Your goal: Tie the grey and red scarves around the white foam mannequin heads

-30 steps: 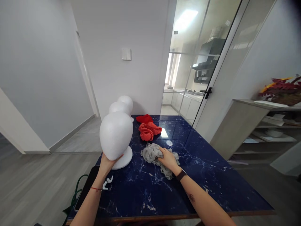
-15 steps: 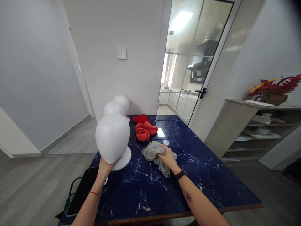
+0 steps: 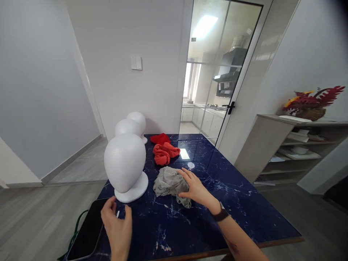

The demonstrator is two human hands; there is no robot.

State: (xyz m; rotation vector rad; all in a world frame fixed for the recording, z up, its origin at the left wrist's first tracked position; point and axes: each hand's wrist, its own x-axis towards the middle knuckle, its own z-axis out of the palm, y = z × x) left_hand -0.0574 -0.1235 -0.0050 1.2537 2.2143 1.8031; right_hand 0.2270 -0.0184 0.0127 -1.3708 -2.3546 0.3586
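A white foam head (image 3: 124, 164) stands on its round base near the left edge of the dark blue marble table (image 3: 217, 210). My left hand (image 3: 117, 226) is just in front of that base, fingers curled around a small white thing I cannot make out. My right hand (image 3: 196, 188) rests on a crumpled grey cloth (image 3: 168, 182) at the table's middle, thumb and fingers spread over its right side. Two more foam heads (image 3: 129, 125) stand behind the first.
Two red cloths (image 3: 164, 150) lie at the far middle of the table. A black phone (image 3: 87, 233) with a green cable sits at the table's near left corner. A glass door is beyond the table, and a shelf unit (image 3: 288, 148) with red flowers stands at right.
My left hand has let go of the foam head and dropped toward the near edge. My right hand has loosened from gripping the grey cloth and now lies spread on it.
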